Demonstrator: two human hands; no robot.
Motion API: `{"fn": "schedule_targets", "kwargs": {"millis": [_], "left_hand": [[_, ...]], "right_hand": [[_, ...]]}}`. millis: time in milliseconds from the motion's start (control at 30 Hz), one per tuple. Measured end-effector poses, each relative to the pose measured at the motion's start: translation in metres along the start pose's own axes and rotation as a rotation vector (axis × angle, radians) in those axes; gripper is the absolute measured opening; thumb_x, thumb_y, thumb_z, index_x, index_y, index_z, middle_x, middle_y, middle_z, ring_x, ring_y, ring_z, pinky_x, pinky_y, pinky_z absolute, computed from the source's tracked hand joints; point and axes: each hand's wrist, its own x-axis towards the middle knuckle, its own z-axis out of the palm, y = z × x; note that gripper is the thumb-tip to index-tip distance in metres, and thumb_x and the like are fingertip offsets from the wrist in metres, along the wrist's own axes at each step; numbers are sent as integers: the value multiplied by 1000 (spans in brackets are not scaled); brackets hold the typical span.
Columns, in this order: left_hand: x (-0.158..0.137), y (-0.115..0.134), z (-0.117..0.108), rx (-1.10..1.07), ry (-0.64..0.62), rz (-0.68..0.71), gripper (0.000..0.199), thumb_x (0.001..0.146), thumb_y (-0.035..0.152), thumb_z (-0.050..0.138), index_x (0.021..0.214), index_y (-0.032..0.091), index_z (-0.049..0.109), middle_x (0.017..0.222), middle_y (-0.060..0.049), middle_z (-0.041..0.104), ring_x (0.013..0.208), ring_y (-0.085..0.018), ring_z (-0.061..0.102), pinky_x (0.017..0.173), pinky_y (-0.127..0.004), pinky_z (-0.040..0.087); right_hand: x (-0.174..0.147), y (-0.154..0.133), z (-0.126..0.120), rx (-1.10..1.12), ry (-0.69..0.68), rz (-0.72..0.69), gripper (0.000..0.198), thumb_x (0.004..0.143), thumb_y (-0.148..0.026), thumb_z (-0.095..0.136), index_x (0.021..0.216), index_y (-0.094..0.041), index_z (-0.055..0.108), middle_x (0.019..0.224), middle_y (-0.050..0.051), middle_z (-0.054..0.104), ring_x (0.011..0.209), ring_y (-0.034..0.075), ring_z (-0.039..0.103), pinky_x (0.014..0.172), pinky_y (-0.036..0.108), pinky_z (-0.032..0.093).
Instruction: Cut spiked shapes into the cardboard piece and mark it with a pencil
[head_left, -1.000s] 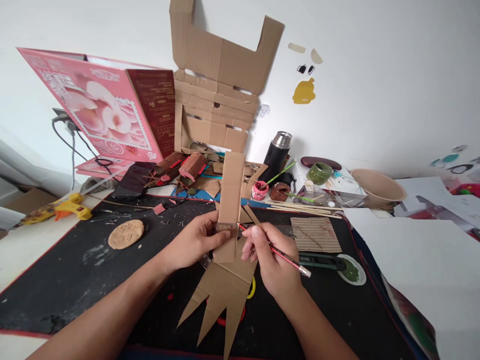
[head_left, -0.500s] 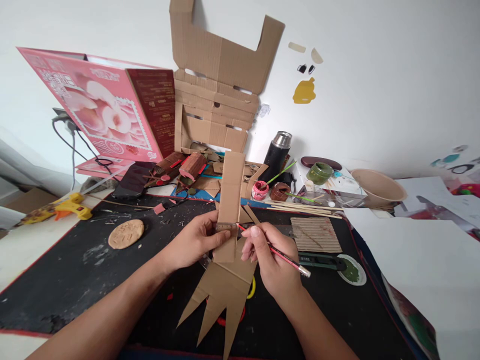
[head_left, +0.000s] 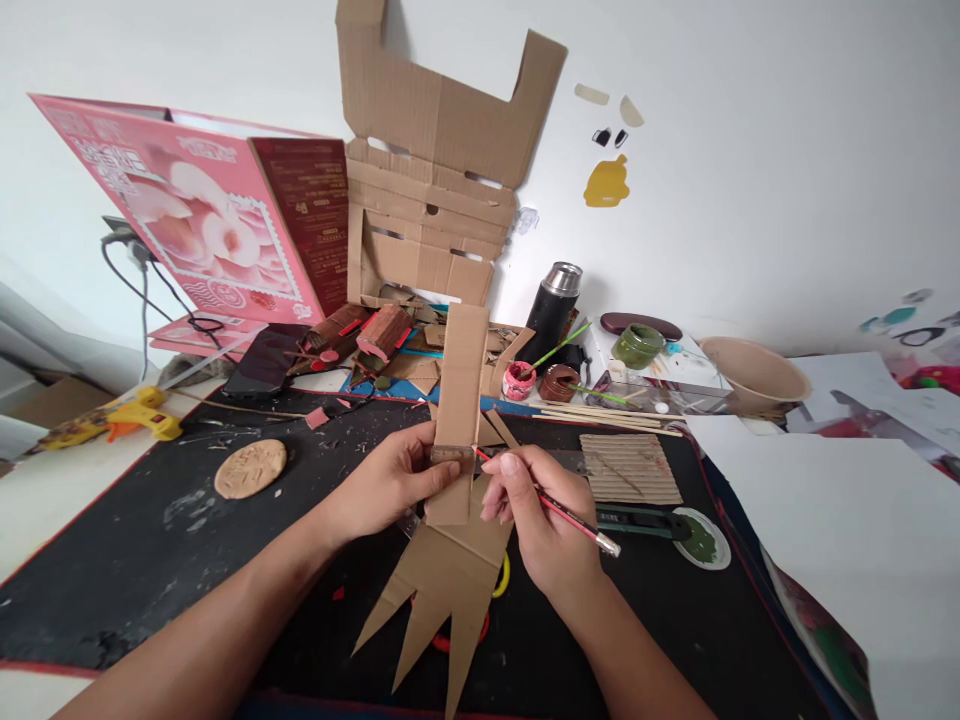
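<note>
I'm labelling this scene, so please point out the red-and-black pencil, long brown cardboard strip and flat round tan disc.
Red-and-black pencil (head_left: 571, 516): head view, on its shaft.
Long brown cardboard strip (head_left: 462, 375): head view, on its upper part.
Flat round tan disc (head_left: 251, 469): head view, on its top face.

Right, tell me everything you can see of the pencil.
The pencil is slim, probably painted wood, with a red-and-dark body and pale, blunt end. The right hand grips it, hiding part of it. It slants, pale end lower right, tip at the right edge of the cardboard strip; whether they touch is unclear.
</note>
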Motion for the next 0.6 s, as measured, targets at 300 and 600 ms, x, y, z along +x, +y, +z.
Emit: {"fn": "schedule_targets", "kwargs": {"millis": [300, 600], "left_hand": [[1, 1, 3, -12, 6, 10, 32, 91, 39, 80, 114, 17, 73, 107, -9, 82, 92, -23, 74, 81, -32, 56], [0, 6, 4, 16, 12, 12, 29, 91, 39, 80, 110, 18, 75, 102, -8, 82, 91, -24, 74, 81, -31, 56]], "right_hand": [[1, 0, -1, 2, -6, 31, 35, 113, -39, 52, 94, -20, 74, 66, 0, 70, 55, 14, 70, 54, 24, 54], [3, 0, -4, -37, -36, 35, 35, 113, -40, 51, 92, -21, 71, 62, -1, 69, 53, 14, 66, 52, 25, 50]]}}
